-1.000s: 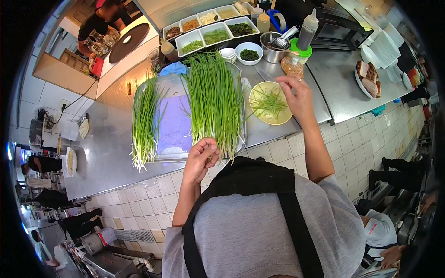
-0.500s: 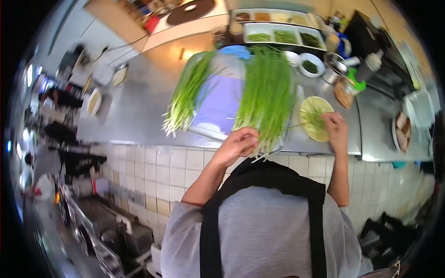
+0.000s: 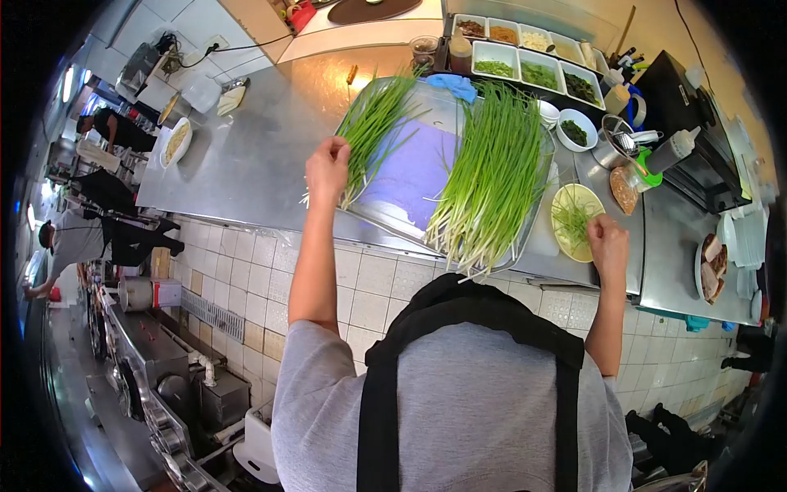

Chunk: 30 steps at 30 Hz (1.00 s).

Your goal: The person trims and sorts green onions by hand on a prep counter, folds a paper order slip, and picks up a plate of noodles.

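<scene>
At a steel counter (image 3: 254, 156), a person's left hand (image 3: 328, 170) curls by the pale ends of the smaller bunch of long green stalks (image 3: 377, 123), while the right hand (image 3: 609, 246), fingers bent inward, hovers at the rim of a yellow bowl (image 3: 575, 251) holding green strands (image 3: 574, 215); whether either hand is closed on anything cannot be told. The smaller bunch and a larger bunch (image 3: 496, 164) lie on a metal tray (image 3: 393, 216), a purple sheet (image 3: 414, 164) between them. The step appears to be picking over stalks; the next move seems to call for a light pinch.
</scene>
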Each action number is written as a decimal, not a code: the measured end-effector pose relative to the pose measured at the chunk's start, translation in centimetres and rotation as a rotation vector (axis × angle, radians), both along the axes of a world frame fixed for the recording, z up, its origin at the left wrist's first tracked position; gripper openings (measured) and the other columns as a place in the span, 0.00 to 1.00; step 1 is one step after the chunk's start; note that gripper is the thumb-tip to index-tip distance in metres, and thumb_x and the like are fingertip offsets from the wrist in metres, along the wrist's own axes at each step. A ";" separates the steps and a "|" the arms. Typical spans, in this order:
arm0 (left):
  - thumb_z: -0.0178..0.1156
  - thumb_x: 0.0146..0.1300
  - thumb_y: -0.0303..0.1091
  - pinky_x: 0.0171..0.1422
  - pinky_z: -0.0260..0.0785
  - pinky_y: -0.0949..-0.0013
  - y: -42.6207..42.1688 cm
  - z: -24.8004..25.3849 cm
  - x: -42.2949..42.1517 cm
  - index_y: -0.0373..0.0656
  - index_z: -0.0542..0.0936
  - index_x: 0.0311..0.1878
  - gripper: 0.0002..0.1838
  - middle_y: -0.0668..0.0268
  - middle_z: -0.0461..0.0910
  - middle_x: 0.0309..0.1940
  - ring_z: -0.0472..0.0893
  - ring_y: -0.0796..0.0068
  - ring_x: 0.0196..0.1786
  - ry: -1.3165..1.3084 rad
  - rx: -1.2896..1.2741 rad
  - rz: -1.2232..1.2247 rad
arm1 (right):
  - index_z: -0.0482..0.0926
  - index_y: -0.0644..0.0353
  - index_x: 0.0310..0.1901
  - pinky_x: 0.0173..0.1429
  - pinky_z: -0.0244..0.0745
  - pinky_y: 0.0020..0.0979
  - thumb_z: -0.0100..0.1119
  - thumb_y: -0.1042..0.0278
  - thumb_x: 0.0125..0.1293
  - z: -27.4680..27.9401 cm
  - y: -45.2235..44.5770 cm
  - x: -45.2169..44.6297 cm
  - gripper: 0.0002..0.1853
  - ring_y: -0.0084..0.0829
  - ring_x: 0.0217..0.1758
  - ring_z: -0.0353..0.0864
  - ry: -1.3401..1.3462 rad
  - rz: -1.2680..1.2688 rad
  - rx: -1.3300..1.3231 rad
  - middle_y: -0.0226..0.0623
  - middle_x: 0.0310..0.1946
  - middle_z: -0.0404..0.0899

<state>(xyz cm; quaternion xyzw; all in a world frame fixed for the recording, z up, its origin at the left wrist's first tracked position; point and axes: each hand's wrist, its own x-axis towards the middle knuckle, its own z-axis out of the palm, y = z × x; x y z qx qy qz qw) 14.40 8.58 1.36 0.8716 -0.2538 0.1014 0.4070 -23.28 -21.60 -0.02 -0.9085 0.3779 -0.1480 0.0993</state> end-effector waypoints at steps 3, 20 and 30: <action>0.62 0.51 0.29 0.51 0.66 0.60 -0.5 -1.1 0.5 0.41 0.80 0.36 0.08 0.56 0.76 0.42 0.73 0.57 0.46 -0.371 0.315 0.083 | 0.72 0.60 0.29 0.37 0.65 0.36 0.57 0.70 0.55 0.6 0.2 -0.5 0.05 0.38 0.33 0.77 0.022 0.081 -0.051 0.38 0.27 0.77; 0.61 0.53 0.35 0.43 0.69 0.67 -10.0 -7.0 -9.5 0.36 0.78 0.33 0.11 0.61 0.78 0.29 0.77 0.65 0.35 0.466 -0.032 -0.499 | 0.74 0.51 0.52 0.53 0.66 0.39 0.58 0.71 0.55 1.2 1.6 -1.2 0.20 0.41 0.51 0.74 -0.082 -0.015 -0.077 0.39 0.53 0.70; 0.60 0.59 0.34 0.34 0.68 0.79 -9.5 -3.2 -11.4 0.39 0.75 0.47 0.14 0.71 0.76 0.29 0.74 0.84 0.30 1.244 -0.424 -0.569 | 0.78 0.56 0.42 0.52 0.66 0.38 0.59 0.73 0.54 1.4 3.2 1.8 0.12 0.41 0.46 0.76 -0.366 0.083 0.033 0.39 0.48 0.75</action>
